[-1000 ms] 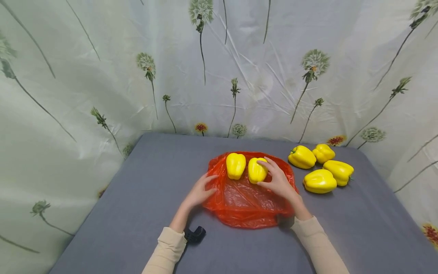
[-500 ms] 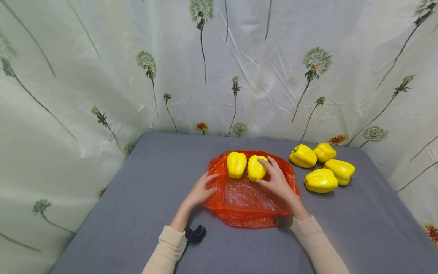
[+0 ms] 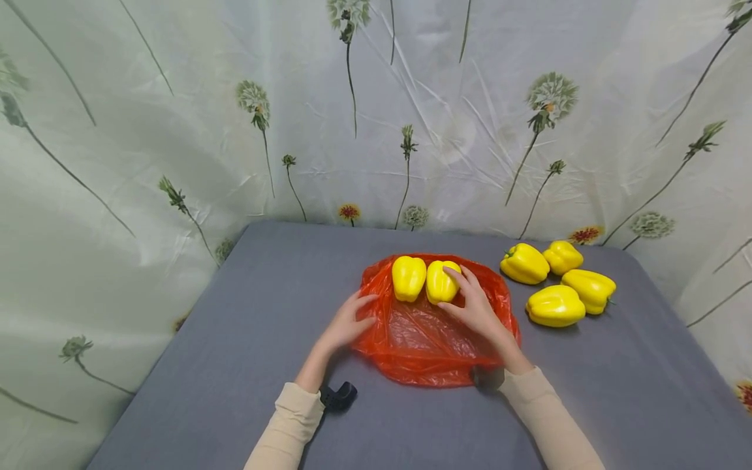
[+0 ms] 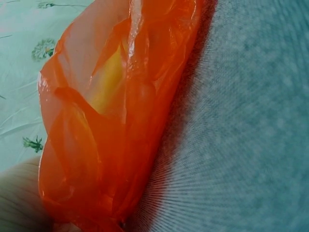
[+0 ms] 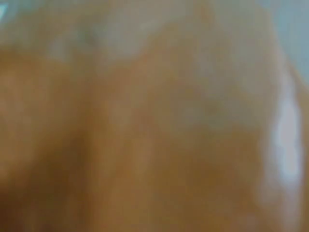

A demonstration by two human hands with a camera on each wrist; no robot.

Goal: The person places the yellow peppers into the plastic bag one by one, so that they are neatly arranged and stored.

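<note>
In the head view, a red plastic bag (image 3: 435, 356) lies spread on the grey-covered table. Two yellow bell peppers sit side by side on its far part. My right hand (image 3: 477, 313) grips the right-hand bell pepper (image 3: 439, 283), thumb at its near end and fingers over its right side. The left-hand bell pepper (image 3: 408, 279) stands close beside it. At the bag's left edge my left hand (image 3: 345, 321) touches the plastic, with thumb and fingers apart. The left wrist view shows the bag (image 4: 116, 159) up close, yellow showing through it. The right wrist view is a blur.
Several more yellow bell peppers (image 3: 555, 306) lie grouped right of the bag, near the table's far right corner. A black curved object (image 3: 339, 397) is at my left wrist. A flower-patterned curtain (image 3: 329, 170) hangs behind the table (image 3: 264, 281).
The head view has tilted slightly. The gripped bell pepper has shifted a little away and toward the other one, narrowing the gap. My left hand stays at the bag's edge.
</note>
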